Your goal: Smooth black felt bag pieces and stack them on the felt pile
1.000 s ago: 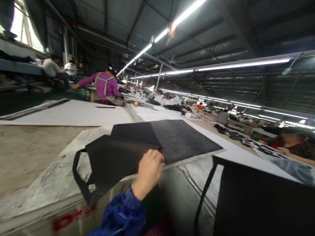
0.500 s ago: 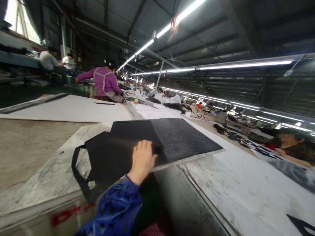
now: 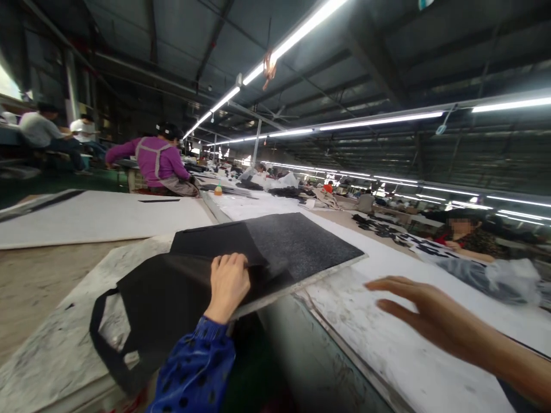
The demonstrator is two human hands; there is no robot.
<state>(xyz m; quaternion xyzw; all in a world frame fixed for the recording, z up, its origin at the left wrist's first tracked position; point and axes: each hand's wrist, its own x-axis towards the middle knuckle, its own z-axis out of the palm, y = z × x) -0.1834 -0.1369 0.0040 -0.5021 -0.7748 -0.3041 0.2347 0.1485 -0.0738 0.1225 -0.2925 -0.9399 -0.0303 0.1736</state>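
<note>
My left hand (image 3: 229,285), in a blue spotted sleeve, has its fingers curled and closed on the edge of a thin black fabric piece (image 3: 159,298). That piece has a loop-like strip at its left end and hangs over the near table edge. Under and beyond it lies a black sheet (image 3: 215,238), next to a dark grey, speckled panel (image 3: 301,244) on a board. My right hand (image 3: 413,304) is in the air above the white table at right, fingers extended and holding nothing.
White-topped tables (image 3: 344,321) stand left and right, with a gap between them in front of me. A person in purple (image 3: 157,160) works ahead at left; another person (image 3: 469,241) sits at right near clear plastic (image 3: 495,278) and black cut pieces (image 3: 383,229).
My right hand has come into view from the right. My left hand has gone from lying spread on the black fabric piece to gripping its edge. The camera view has shifted right.
</note>
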